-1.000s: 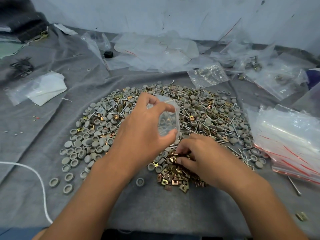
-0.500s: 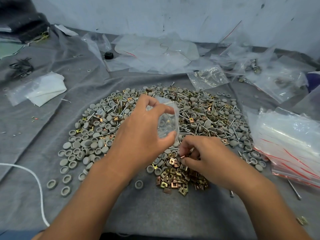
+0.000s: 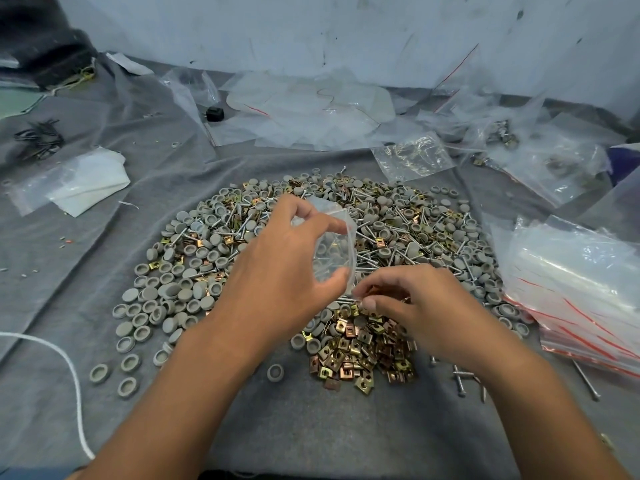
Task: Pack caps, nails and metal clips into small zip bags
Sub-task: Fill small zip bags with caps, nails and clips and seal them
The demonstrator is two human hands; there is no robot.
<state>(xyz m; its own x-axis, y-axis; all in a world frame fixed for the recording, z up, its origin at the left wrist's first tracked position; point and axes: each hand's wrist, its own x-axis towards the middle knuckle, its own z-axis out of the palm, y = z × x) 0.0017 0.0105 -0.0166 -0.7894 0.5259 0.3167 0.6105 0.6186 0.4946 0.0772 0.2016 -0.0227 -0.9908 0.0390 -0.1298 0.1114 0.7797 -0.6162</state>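
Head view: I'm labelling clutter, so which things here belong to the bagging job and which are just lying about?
In use:
small zip bag, held by left hand
metal clips, right hand picking
grey caps
nails
stack of zip bags

Lying about:
white cord
black pins
black cap
folded white cloth

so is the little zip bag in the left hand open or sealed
Open: the left hand holds the small zip bag with its mouth spread; right hand pinches parts just below it.

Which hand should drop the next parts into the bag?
Right. The right hand already pinches parts beside the zip bag, over the metal clips. The left hand is busy holding the bag.
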